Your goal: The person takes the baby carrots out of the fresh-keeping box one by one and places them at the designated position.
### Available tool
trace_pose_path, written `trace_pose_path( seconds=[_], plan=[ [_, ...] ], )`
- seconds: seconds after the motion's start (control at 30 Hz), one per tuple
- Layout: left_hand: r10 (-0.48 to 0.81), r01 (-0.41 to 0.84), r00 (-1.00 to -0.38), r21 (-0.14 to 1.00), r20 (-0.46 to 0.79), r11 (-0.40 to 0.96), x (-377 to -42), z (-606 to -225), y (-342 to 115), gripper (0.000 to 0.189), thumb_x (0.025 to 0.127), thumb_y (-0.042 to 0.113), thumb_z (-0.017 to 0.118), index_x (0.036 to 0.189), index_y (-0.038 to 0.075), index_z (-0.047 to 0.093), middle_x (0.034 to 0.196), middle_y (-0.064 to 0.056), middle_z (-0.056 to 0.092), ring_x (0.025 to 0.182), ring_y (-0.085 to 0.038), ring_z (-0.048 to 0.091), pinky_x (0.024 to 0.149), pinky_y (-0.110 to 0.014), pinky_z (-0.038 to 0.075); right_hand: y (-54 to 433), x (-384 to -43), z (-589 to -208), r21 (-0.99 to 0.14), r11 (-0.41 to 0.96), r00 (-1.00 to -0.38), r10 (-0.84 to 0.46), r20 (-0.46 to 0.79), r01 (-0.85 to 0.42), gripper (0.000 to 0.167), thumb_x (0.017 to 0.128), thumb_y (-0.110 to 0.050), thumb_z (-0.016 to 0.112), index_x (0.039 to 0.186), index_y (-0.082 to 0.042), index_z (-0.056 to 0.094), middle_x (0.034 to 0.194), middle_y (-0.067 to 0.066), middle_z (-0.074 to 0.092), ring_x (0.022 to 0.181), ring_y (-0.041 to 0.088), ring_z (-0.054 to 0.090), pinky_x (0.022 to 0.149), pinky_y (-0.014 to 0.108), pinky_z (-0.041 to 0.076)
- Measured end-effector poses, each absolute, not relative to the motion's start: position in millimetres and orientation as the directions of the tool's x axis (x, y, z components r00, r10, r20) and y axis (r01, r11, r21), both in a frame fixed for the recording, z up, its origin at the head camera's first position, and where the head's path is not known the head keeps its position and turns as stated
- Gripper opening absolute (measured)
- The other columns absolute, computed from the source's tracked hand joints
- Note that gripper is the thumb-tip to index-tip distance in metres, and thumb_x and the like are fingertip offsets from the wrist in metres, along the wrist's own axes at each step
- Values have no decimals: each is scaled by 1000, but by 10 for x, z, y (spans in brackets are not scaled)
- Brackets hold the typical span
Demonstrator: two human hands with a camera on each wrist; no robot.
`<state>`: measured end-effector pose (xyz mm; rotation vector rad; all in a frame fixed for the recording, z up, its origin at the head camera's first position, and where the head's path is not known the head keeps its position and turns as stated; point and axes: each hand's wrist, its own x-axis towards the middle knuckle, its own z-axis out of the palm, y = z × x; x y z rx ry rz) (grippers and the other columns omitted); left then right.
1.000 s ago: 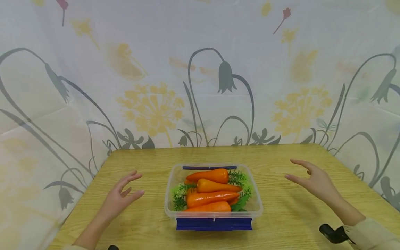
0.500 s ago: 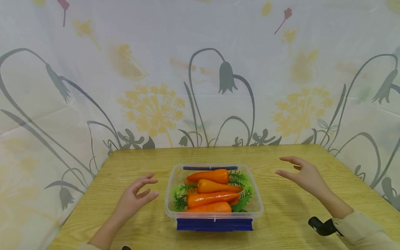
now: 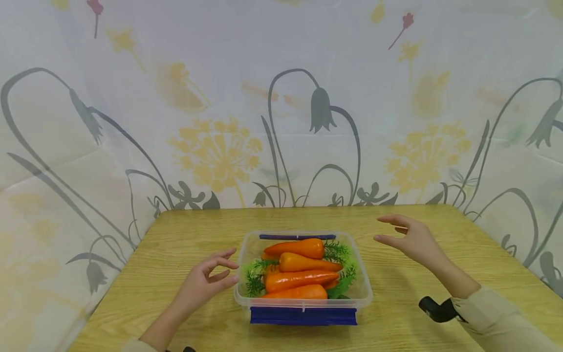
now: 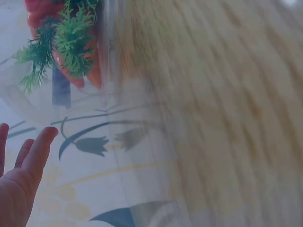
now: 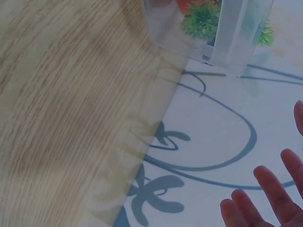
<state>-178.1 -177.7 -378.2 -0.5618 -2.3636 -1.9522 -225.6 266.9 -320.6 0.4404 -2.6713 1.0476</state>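
Observation:
A clear plastic food container [image 3: 368,289] with blue side clips stands lidless on the wooden table. Inside it lie several orange carrots [image 3: 303,278] with green leafy tops [image 3: 337,251]. My left hand [image 3: 204,281] is just off the container's left rim, fingers spread and relaxed, holding nothing; whether a fingertip touches the rim I cannot tell. To the right of the container, my right hand [image 3: 411,239] hovers above the table, apart from it, thumb and fingers extended with nothing between them. Part of the container [image 5: 189,28] also shows in the right wrist view.
The wooden table [image 3: 184,225] ends at a flower-printed cloth [image 3: 281,98] behind and on both sides. A blue clip [image 3: 303,316] hangs at the container's front. Black wrist mounts [image 3: 440,309] stick out near the sleeves.
Both hands have moved inward toward the container, the left rightward and the right leftward. The container and carrots have stayed in place.

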Motion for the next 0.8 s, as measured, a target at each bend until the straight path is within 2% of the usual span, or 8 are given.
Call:
trace_pose_path(
  seconds=[0.3, 0.53, 0.8],
  plan=[
    [337, 286, -913, 950, 230, 124, -1786, -3828, -1730, 24, 85, 8, 68, 99, -10, 61, 141, -21, 37, 131, -42, 28, 92, -32, 46, 2502, -2366, -3169, -615, 673, -909, -254, 330, -412, 50, 83, -27, 72, 122, 1, 58, 123, 23, 55, 112, 45, 48, 92, 52, 42],
    [334, 264, -919, 955, 209, 131, -1793, -3820, -1709, 24, 84, 8, 69, 98, -10, 61, 142, -23, 36, 132, -41, 28, 89, -29, 47, 2363, -2421, -3117, -613, 647, -891, -333, 309, -454, 48, 82, -26, 73, 121, -1, 59, 120, 20, 58, 110, 41, 52, 92, 49, 43],
    [331, 254, -922, 958, 198, 132, -1788, -3818, -1703, 22, 84, 8, 68, 98, -9, 62, 142, -22, 36, 132, -40, 27, 90, -29, 47, 2183, -2567, -3115, -597, 583, -828, -473, 302, -551, 42, 81, -19, 74, 117, -1, 62, 115, 17, 61, 106, 36, 56, 90, 48, 45]
  ],
)
